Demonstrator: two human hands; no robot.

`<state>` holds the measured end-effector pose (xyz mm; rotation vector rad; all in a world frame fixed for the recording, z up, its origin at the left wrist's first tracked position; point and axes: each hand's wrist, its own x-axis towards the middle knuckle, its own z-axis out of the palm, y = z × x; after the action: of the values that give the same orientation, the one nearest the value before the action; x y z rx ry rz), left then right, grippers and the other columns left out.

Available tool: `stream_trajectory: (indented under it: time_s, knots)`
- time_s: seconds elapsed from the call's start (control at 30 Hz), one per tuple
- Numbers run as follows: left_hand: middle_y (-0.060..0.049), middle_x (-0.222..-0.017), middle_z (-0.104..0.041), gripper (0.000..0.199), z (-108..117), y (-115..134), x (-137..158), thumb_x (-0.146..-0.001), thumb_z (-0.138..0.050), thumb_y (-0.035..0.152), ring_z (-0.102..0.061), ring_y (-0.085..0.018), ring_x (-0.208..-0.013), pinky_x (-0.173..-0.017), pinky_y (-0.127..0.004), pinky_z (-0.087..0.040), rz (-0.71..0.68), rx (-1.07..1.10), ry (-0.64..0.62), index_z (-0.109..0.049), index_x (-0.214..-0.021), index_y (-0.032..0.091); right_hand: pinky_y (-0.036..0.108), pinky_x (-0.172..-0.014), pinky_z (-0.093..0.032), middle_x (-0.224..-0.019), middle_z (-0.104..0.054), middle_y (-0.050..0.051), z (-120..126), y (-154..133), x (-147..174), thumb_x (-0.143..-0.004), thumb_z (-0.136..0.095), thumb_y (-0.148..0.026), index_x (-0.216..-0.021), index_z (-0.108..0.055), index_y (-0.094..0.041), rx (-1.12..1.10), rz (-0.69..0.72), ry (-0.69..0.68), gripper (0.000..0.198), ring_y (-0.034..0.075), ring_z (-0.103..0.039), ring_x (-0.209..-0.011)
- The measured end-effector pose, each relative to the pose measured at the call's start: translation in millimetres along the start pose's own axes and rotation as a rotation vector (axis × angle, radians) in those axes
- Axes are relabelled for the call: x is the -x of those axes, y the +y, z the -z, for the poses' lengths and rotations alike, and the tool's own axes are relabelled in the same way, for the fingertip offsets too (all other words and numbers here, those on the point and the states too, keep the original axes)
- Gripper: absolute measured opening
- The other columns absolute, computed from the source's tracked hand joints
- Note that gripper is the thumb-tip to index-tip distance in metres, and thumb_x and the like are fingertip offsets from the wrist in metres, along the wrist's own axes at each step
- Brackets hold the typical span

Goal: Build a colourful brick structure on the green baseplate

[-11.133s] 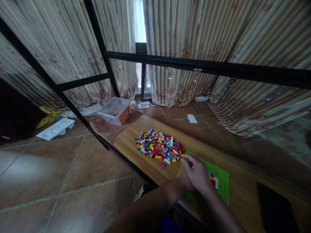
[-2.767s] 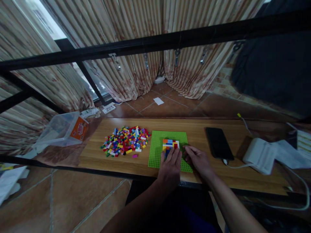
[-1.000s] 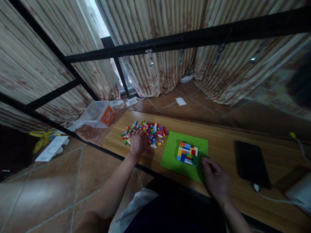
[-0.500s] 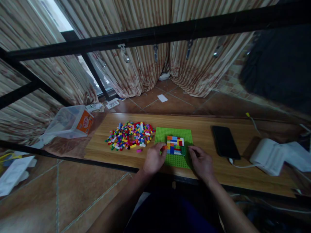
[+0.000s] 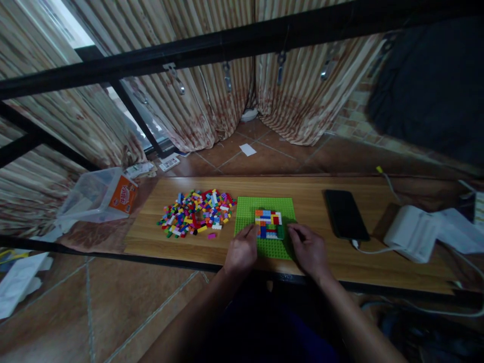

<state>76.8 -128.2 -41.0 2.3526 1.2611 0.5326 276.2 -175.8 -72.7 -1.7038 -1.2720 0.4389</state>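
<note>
A green studded baseplate (image 5: 245, 205) lies on the wooden table, bearing a low square build of multicoloured toy bricks (image 5: 267, 220). My left hand (image 5: 242, 248) is at the build's left side, its fingers pressed together with the tips against or very near the bricks. Whatever those fingers pinch is hidden. On the other side my right hand (image 5: 309, 248) is closed, thumb and forefinger together just off the build's right edge, close to a dark green brick (image 5: 280, 231). I cannot make out anything in its fingers. Left of the plate spreads a heap of loose bricks (image 5: 196, 214).
A black phone (image 5: 346, 214) with a white cable lies right of the plate, beside a white boxy object (image 5: 410, 233). A clear plastic box (image 5: 88, 194) with an orange label stands beyond the table's left end. A black metal bar (image 5: 212, 46) crosses above the far side.
An orange-red brick showed at my left fingertips earlier; now it cannot be made out there. The left hand's fingers lie flatter along the build. The whole view has shifted slightly.
</note>
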Motion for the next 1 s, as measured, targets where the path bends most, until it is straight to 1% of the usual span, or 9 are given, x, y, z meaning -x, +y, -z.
stream_trajectory:
  time_s: [0.07,0.17,0.23,0.3,0.43,0.53,0.67,0.87,1.0]
  knots:
    - [-0.007,-0.125,-0.065,0.038,0.0,-0.9,0.3,-0.091,-0.044,0.012,-0.061,-0.020,-0.116,-0.100,-0.033,-0.051,-0.005,0.060,0.023,-0.060,-0.123,0.025,0.036,-0.079,-0.052,-0.095,-0.073,0.009,0.5,-1.0,0.0,-0.091,-0.048,-0.043,-0.095,-0.071,-0.019,0.000,0.007,-0.005,0.033,0.022,-0.068,-0.085]
    - [-0.003,-0.114,-0.070,0.026,-2.6,-2.4,-0.2,-0.092,-0.049,0.019,-0.066,-0.018,-0.107,-0.097,-0.032,-0.053,0.014,0.215,0.119,-0.068,-0.108,0.027,0.035,-0.078,-0.052,-0.095,-0.073,0.009,0.9,-1.4,0.0,-0.091,-0.048,-0.041,-0.095,-0.071,-0.018,0.007,0.024,-0.005,0.033,0.022,-0.068,-0.084]
    - [-0.002,-0.105,-0.072,0.019,-5.3,-3.4,-0.9,-0.090,-0.055,0.020,-0.068,-0.017,-0.099,-0.092,-0.031,-0.055,0.042,0.314,0.174,-0.071,-0.098,0.026,0.035,-0.079,-0.052,-0.096,-0.073,0.009,0.9,-1.6,0.1,-0.091,-0.048,-0.041,-0.095,-0.071,-0.018,0.008,0.029,-0.004,0.032,0.022,-0.068,-0.085]
    - [-0.002,-0.100,-0.073,0.016,-8.0,-4.6,-1.5,-0.087,-0.059,0.018,-0.068,-0.016,-0.094,-0.089,-0.030,-0.056,0.071,0.384,0.201,-0.072,-0.095,0.024,0.035,-0.079,-0.052,-0.096,-0.073,0.009,0.9,-2.1,0.1,-0.091,-0.048,-0.041,-0.095,-0.071,-0.019,0.003,0.026,-0.003,0.032,0.022,-0.068,-0.085]
    - [-0.002,-0.100,-0.071,0.036,-12.3,-7.9,-3.0,-0.081,-0.063,0.012,-0.067,-0.016,-0.093,-0.090,-0.032,-0.055,0.120,0.435,0.225,-0.066,-0.115,0.023,0.035,-0.079,-0.052,-0.094,-0.073,0.008,1.3,-3.7,-0.2,-0.091,-0.048,-0.041,-0.094,-0.071,-0.019,0.005,0.017,-0.004,0.031,0.022,-0.068,-0.084]
    - [-0.002,-0.100,-0.070,0.049,-13.5,-10.6,-4.6,-0.080,-0.064,0.011,-0.066,-0.016,-0.095,-0.093,-0.034,-0.055,0.110,0.439,0.213,-0.060,-0.126,0.025,0.035,-0.078,-0.052,-0.093,-0.073,0.008,2.0,-4.3,-0.2,-0.092,-0.048,-0.041,-0.094,-0.071,-0.019,0.012,0.025,-0.008,0.032,0.022,-0.068,-0.084]
    - [-0.003,-0.105,-0.070,0.048,-12.7,-13.2,-5.1,-0.081,-0.063,0.012,-0.066,-0.017,-0.099,-0.095,-0.036,-0.055,0.075,0.451,0.189,-0.059,-0.127,0.026,0.036,-0.079,-0.052,-0.094,-0.073,0.008,2.1,-3.7,-0.3,-0.091,-0.048,-0.042,-0.095,-0.071,-0.019,0.019,0.034,-0.005,0.033,0.022,-0.068,-0.084]
    - [-0.004,-0.113,-0.069,0.050,-11.7,-14.2,-0.8,-0.081,-0.061,0.011,-0.066,-0.017,-0.101,-0.096,-0.038,-0.055,0.102,0.479,0.168,-0.058,-0.128,0.026,0.036,-0.077,-0.053,-0.094,-0.073,0.009,0.9,1.1,-0.1,-0.090,-0.049,-0.045,-0.094,-0.071,-0.019,-0.009,0.007,0.004,0.034,0.022,-0.068,-0.083]
    - [-0.004,-0.119,-0.067,0.050,-12.5,-15.7,2.4,-0.080,-0.061,0.009,-0.066,-0.016,-0.099,-0.094,-0.037,-0.055,0.099,0.530,0.192,-0.058,-0.127,0.025,0.034,-0.071,-0.054,-0.090,-0.071,0.008,5.7,-3.0,2.1,-0.090,-0.049,-0.047,-0.097,-0.070,-0.018,-0.054,-0.031,0.064,0.036,0.019,-0.066,-0.074]
